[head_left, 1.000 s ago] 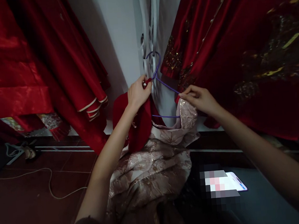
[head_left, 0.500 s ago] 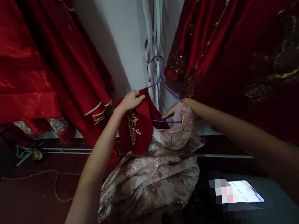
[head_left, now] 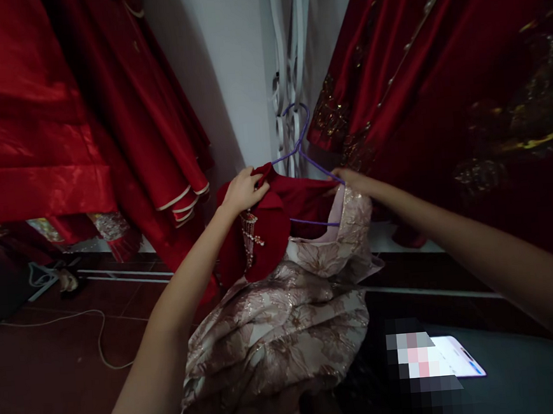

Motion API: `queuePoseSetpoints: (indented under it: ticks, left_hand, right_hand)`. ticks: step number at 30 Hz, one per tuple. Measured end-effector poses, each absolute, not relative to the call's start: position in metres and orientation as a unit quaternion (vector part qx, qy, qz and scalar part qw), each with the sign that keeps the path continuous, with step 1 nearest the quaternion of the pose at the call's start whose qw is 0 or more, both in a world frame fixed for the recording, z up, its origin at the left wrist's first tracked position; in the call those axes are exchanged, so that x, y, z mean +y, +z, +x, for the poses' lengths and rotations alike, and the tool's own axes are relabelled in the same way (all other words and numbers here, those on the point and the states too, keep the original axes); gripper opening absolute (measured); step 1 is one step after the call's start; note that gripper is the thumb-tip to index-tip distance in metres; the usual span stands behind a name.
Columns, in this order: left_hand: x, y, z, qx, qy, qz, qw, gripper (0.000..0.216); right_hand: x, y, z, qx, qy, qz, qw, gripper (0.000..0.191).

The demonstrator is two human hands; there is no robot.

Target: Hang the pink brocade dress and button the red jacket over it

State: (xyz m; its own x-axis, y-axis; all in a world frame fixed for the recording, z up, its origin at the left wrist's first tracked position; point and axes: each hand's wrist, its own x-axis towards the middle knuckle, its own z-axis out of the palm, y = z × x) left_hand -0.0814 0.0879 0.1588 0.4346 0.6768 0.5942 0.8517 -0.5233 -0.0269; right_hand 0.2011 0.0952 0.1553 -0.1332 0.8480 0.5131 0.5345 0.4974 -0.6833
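A gold-and-pink floral dress (head_left: 285,321) hangs on a purple hanger (head_left: 300,149). A dark red cape-like piece (head_left: 269,233) with a beaded tassel brooch (head_left: 251,231) covers the dress's left shoulder. My left hand (head_left: 245,190) is closed on the red piece over the hanger's left arm. My right hand (head_left: 348,179) is at the hanger's right end, fingers partly hidden behind the dress strap, gripping the red cloth. That cloth stretches behind the hanger between both hands.
Red garments (head_left: 129,104) hang at left, and embroidered red ones (head_left: 421,100) at right. White scrolled metalwork (head_left: 288,59) stands behind the hanger. A lit phone (head_left: 453,356) lies at lower right. A cable (head_left: 102,335) runs across the floor.
My right hand has come up from behind the neckline to the hanger's right end. Red cloth now spans behind the hanger. My left hand stays on the left shoulder.
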Motion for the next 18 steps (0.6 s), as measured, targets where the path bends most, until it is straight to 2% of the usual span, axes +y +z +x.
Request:
queuePoseSetpoints:
  ticks: [2, 4, 6, 8, 11, 14, 16, 18]
  left_hand:
    - [0.088, 0.156, -0.080, -0.474, -0.257, -0.824, 0.176, 0.032]
    - [0.089, 0.153, -0.077, -0.486, -0.241, -0.817, 0.194, 0.033]
    - [0.090, 0.149, -0.073, -0.497, -0.223, -0.811, 0.214, 0.033]
    - [0.090, 0.146, -0.068, -0.507, -0.207, -0.805, 0.228, 0.034]
    - [0.090, 0.144, -0.063, -0.518, -0.189, -0.801, 0.235, 0.034]
    - [0.087, 0.144, -0.061, -0.524, -0.179, -0.800, 0.233, 0.035]
    - [0.084, 0.143, -0.058, -0.532, -0.179, -0.796, 0.227, 0.035]
    - [0.081, 0.140, -0.053, -0.543, -0.188, -0.787, 0.222, 0.035]
  right_hand:
    - [0.093, 0.160, 0.222, -0.721, 0.088, -0.554, 0.407, 0.039]
    - [0.083, 0.163, 0.247, -0.697, -0.041, -0.647, 0.305, 0.026]
    - [0.066, 0.163, 0.270, -0.670, -0.144, -0.701, 0.197, 0.021]
    - [0.048, 0.164, 0.288, -0.648, -0.178, -0.727, 0.139, 0.022]
    - [0.029, 0.171, 0.296, -0.660, -0.141, -0.723, 0.147, 0.027]
    - [0.028, 0.176, 0.278, -0.731, -0.061, -0.643, 0.220, 0.031]
    - [0.037, 0.173, 0.253, -0.768, -0.068, -0.579, 0.264, 0.029]
    - [0.049, 0.166, 0.220, -0.794, -0.070, -0.544, 0.263, 0.031]
